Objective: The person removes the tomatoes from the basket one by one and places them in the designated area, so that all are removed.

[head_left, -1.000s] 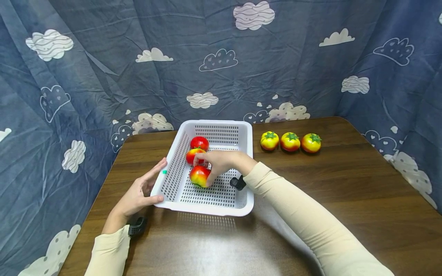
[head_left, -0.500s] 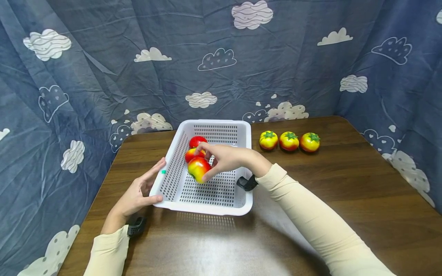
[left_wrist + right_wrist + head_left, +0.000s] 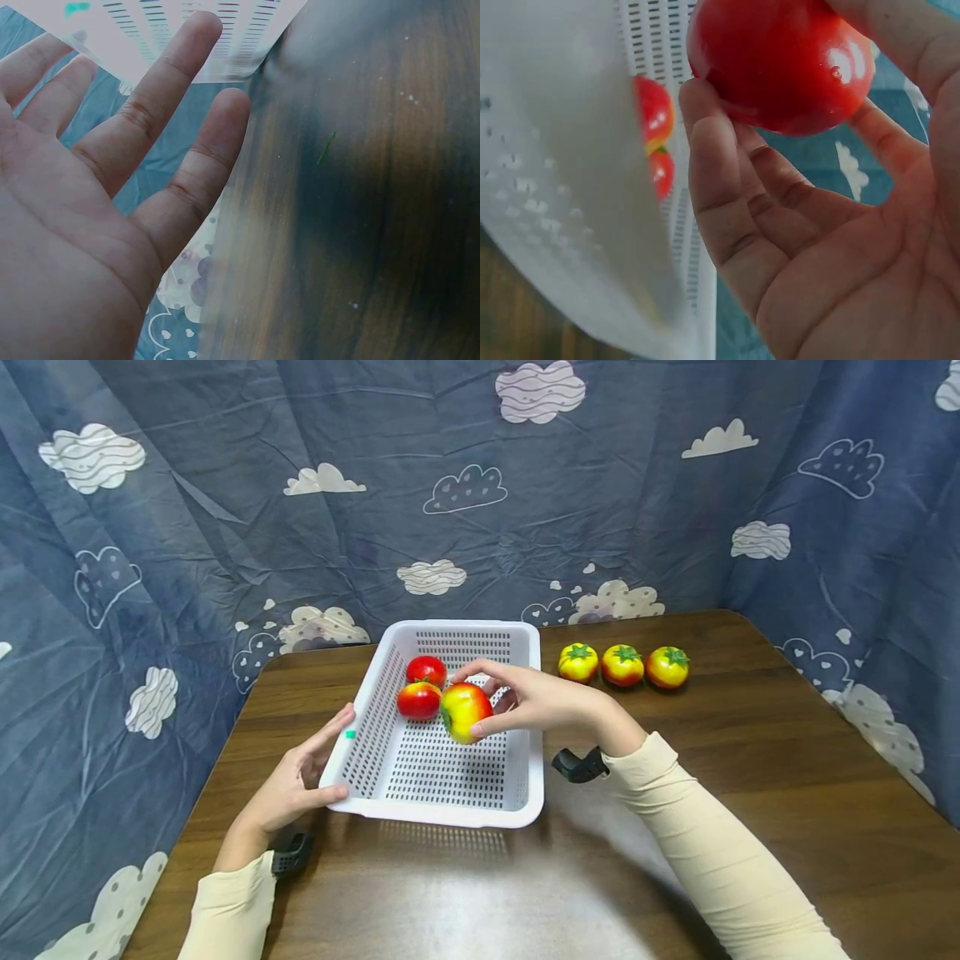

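Observation:
My right hand (image 3: 543, 697) holds a red-and-yellow tomato (image 3: 461, 714) between thumb and fingers, raised over the white perforated basket (image 3: 442, 812). The right wrist view shows the tomato's glossy red underside (image 3: 780, 67) at the fingertips. Inside the basket, two more tomatoes, a far one (image 3: 426, 670) and a nearer one (image 3: 418, 702), lie against each other toward the left. At the basket's left side is my left hand (image 3: 285, 789), its thumb and fingers spread along the rim. Its fingers look fairly straight in the left wrist view.
Three yellow-red tomatoes with green tops, a left one (image 3: 578, 662), a middle one (image 3: 622, 666) and a right one (image 3: 667, 667), stand in a row right of the basket. The wooden table (image 3: 750, 760) ends at a blue cloud-print curtain (image 3: 322, 543).
My right hand has lifted the tomato off the basket floor and carried it right, away from the two others. The left hand stays at the basket's left rim.

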### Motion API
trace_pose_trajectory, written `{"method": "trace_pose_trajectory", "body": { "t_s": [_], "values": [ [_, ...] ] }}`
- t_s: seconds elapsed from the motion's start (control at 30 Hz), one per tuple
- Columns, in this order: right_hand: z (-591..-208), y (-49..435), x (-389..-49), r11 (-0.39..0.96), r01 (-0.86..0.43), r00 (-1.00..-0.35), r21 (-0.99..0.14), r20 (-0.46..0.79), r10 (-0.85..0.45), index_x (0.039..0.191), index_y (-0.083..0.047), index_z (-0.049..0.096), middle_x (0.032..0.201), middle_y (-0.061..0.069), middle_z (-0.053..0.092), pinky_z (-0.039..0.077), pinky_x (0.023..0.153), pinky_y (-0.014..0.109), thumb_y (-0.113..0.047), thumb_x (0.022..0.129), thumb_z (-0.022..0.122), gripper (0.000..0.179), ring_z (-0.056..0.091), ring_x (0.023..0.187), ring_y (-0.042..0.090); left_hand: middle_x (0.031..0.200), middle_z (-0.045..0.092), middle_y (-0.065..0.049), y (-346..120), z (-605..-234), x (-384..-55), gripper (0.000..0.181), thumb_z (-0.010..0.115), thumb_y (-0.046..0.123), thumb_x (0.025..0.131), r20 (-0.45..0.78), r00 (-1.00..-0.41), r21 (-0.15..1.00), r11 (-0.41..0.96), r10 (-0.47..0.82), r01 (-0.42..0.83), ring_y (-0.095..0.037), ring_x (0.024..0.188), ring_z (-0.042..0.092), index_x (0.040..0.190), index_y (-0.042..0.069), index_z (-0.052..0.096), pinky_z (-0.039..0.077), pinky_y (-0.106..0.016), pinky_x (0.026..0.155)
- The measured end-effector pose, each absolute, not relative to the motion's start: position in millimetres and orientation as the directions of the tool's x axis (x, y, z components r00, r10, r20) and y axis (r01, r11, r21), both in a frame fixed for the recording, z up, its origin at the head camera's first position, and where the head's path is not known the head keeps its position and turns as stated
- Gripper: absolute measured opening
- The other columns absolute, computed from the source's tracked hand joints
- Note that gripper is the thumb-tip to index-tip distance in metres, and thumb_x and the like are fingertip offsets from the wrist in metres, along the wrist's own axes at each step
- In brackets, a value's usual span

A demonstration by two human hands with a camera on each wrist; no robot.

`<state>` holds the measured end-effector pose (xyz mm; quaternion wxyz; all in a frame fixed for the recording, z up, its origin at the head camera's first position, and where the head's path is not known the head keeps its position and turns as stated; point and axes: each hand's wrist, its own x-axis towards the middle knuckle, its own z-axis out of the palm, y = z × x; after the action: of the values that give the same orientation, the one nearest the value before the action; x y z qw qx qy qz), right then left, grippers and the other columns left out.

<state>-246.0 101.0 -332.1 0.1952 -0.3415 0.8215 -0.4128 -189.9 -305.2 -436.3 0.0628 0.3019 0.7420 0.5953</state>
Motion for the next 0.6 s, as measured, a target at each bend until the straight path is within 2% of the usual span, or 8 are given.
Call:
{"method": "trace_pose_trajectory", "body": {
  "t_s": [0.2, 0.43, 0.6],
  "values": [
    [-341, 119, -244, 0.434, -0.312, -0.763, -0.845, -0.049, -0.644, 0.146, -0.043, 0.048, 0.134, 0.006, 0.067, 0.059, 0.099, 0.045, -0.038, 0.091, 0.087, 0.068, 0.074, 0.105, 0.025, 0.183, 0.010, -0.010, -304, -435, -189, 0.098, 0.078, -0.008, 0.085, 0.263, -0.814, 0.921, 0.116, 0.519, 0.372, -0.003, 0.142, 0.055, 0.169, 0.003, 0.028, 0.058, -0.024, 0.099],
    [-354, 126, -244, 0.333, -0.320, -0.787, -0.887, 0.053, -0.615, 0.145, -0.033, 0.046, 0.131, 0.013, 0.068, 0.061, 0.095, 0.040, -0.025, 0.092, 0.087, 0.068, 0.076, 0.102, 0.029, 0.183, 0.011, -0.011, -304, -436, -189, 0.097, 0.077, -0.008, 0.085, 0.266, -0.814, 0.917, 0.125, 0.516, 0.378, -0.002, 0.143, 0.054, 0.169, 0.004, 0.029, 0.056, -0.023, 0.100],
    [-363, 126, -245, 0.291, -0.305, -0.803, -0.907, 0.081, -0.590, 0.146, -0.031, 0.045, 0.131, 0.015, 0.068, 0.062, 0.092, 0.037, -0.019, 0.093, 0.086, 0.069, 0.077, 0.100, 0.033, 0.183, 0.012, -0.008, -304, -435, -187, 0.097, 0.076, -0.007, 0.085, 0.264, -0.816, 0.916, 0.130, 0.515, 0.379, -0.001, 0.143, 0.054, 0.169, 0.003, 0.029, 0.057, -0.023, 0.099]
  ]
}}
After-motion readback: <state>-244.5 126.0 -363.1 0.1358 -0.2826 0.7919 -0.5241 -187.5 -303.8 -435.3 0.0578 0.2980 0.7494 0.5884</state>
